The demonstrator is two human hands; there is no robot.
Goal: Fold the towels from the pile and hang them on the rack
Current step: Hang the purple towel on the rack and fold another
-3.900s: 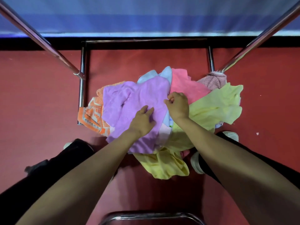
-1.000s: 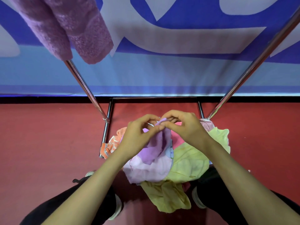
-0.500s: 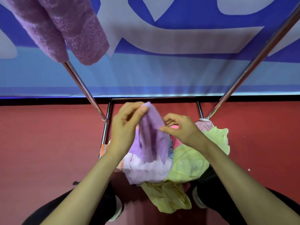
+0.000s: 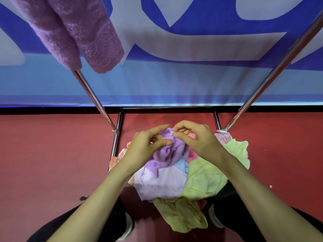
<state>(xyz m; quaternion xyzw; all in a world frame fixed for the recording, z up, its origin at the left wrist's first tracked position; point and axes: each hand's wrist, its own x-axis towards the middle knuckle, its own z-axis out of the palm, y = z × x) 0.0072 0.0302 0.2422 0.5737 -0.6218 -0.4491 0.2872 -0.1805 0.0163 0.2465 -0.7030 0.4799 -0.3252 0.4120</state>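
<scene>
A lilac towel (image 4: pixel 172 152) is lifted above the pile, bunched and hanging between my hands. My left hand (image 4: pixel 148 145) holds its left side with curled fingers and thumb. My right hand (image 4: pixel 195 138) pinches its top edge between thumb and forefinger. Below lies the pile of towels: a pale pink one (image 4: pixel 162 184), yellow ones (image 4: pixel 206 179), an orange patterned one (image 4: pixel 118 158) and a light blue one (image 4: pixel 181 165). The rack's steel legs (image 4: pixel 94 100) rise on both sides. A purple terry towel (image 4: pixel 75 32) hangs on the rack at the upper left.
The floor is red carpet (image 4: pixel 52 163). A blue and grey banner wall (image 4: pixel 174 75) stands behind the rack. The rack's base bars (image 4: pixel 167 107) frame the pile. My dark trouser legs and shoes (image 4: pixel 227 203) stand on either side of the pile's near end.
My hands have come close together again at the towel's top edge. The lilac towel, held spread and higher half a second ago, now hangs bunched and lower.
</scene>
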